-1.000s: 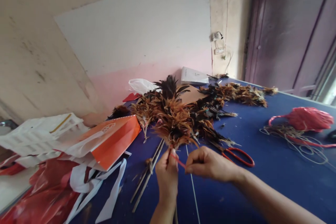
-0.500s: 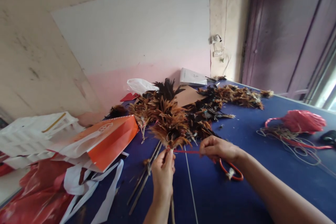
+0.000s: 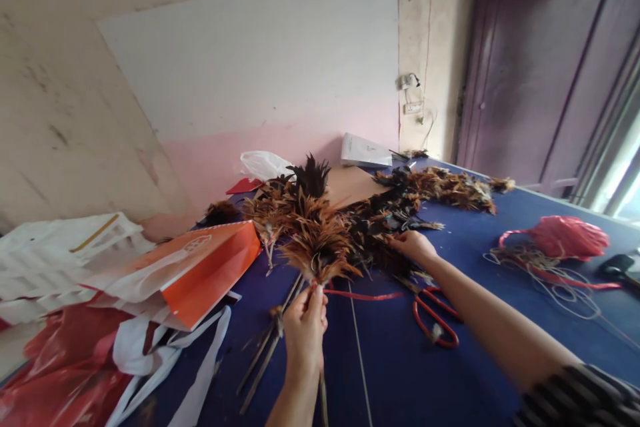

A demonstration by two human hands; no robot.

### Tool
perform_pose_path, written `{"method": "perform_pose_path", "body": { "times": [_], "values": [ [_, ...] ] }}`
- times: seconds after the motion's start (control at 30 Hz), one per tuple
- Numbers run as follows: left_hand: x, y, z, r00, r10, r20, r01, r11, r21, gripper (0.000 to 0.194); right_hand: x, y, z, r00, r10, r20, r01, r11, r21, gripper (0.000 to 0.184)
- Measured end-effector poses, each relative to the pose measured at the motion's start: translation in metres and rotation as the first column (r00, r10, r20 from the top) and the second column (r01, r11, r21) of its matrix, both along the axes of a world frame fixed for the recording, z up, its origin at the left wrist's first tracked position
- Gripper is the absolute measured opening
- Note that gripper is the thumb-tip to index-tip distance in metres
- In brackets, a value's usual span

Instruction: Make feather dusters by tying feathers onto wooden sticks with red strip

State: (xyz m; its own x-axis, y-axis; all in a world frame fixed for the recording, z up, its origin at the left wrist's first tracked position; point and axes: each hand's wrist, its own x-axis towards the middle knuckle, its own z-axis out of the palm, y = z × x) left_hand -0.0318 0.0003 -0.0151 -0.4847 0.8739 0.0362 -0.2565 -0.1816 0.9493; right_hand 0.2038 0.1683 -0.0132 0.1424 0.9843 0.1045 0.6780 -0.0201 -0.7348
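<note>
My left hand (image 3: 306, 328) is closed round the base of a feather duster head (image 3: 320, 253) of brown and black feathers, on a thin stick that runs down past my wrist. A red strip (image 3: 365, 295) trails from that base across the blue table (image 3: 480, 347). My right hand (image 3: 413, 245) reaches out to the pile of loose dark feathers (image 3: 395, 213); its fingers are curled on the feathers, and I cannot make out whether they hold any. Red-handled scissors (image 3: 435, 320) lie under my right forearm.
An orange paper bag (image 3: 205, 270), white bags and red plastic (image 3: 65, 373) are heaped at the left. Thin sticks (image 3: 265, 353) lie beside my left hand. A pink twine ball (image 3: 567, 237) with loose string sits at the right. A white box (image 3: 365, 150) stands by the wall.
My right hand let go of the red strip it was pulling taut and moved away to the loose feather pile. The strip now lies slack on the table. My left hand kept its hold.
</note>
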Motion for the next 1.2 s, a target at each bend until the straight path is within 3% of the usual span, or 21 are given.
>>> {"method": "perform_pose_path", "body": {
  "times": [0.17,0.33,0.4,0.47,0.53,0.6,0.7,0.8,0.87,0.93,1.0,1.07,1.2],
  "values": [
    [-0.002,0.001,0.001,1.000,0.023,0.005,-0.023,1.000,0.001,0.033,-0.006,0.003,0.006,0.992,-0.032,-0.118,0.037,0.998,0.044,0.012],
    [-0.001,0.001,0.001,0.999,0.015,0.029,-0.014,1.000,-0.018,0.034,0.023,-0.022,0.037,0.924,0.141,-0.355,-0.122,0.990,0.076,0.021],
    [-0.001,0.001,0.001,1.000,0.013,0.026,-0.012,1.000,-0.020,0.035,0.036,-0.038,0.046,0.819,0.245,-0.519,-0.235,0.968,0.087,0.021],
    [-0.001,0.002,0.000,1.000,0.009,0.020,-0.009,1.000,-0.015,0.036,0.044,-0.053,0.051,0.631,0.317,-0.708,-0.358,0.929,0.098,0.019],
    [-0.002,0.004,-0.002,1.000,0.009,0.021,-0.009,1.000,-0.010,0.037,0.044,-0.065,0.051,0.456,0.305,-0.836,-0.458,0.886,0.074,0.017],
    [-0.002,0.005,-0.003,1.000,0.011,0.021,-0.011,1.000,-0.004,0.036,0.036,-0.071,0.049,0.416,0.218,-0.883,-0.508,0.861,-0.027,0.015],
    [-0.002,0.005,-0.004,1.000,0.014,0.008,-0.014,1.000,0.004,0.034,0.016,-0.070,0.042,0.432,0.090,-0.897,-0.479,0.866,-0.144,0.016],
    [-0.002,0.004,-0.004,1.000,0.017,0.004,-0.017,1.000,0.000,0.033,-0.003,-0.064,0.032,0.494,0.066,-0.867,-0.324,0.939,-0.113,0.020],
    [-0.002,0.003,-0.003,1.000,0.016,0.004,-0.016,1.000,-0.005,0.033,-0.010,-0.062,0.022,0.650,0.102,-0.753,-0.226,0.972,-0.063,0.025],
    [-0.001,0.003,-0.002,1.000,0.005,-0.002,-0.005,1.000,-0.007,0.033,-0.014,-0.061,0.014,0.857,0.176,-0.484,-0.202,0.979,-0.002,0.025],
    [0.000,0.003,-0.002,1.000,-0.004,-0.003,0.004,1.000,-0.006,0.034,-0.017,-0.063,0.008,0.950,0.252,-0.185,-0.252,0.967,0.021,0.022],
    [0.000,0.003,-0.002,1.000,-0.006,0.003,0.006,1.000,-0.005,0.034,-0.022,-0.066,0.005,0.943,0.332,-0.019,-0.332,0.943,0.005,0.019],
    [0.001,0.002,-0.001,1.000,-0.002,0.007,0.002,1.000,-0.004,0.034,-0.044,-0.075,0.006,0.910,0.407,0.084,-0.406,0.913,-0.023,0.022]
  ]
}}
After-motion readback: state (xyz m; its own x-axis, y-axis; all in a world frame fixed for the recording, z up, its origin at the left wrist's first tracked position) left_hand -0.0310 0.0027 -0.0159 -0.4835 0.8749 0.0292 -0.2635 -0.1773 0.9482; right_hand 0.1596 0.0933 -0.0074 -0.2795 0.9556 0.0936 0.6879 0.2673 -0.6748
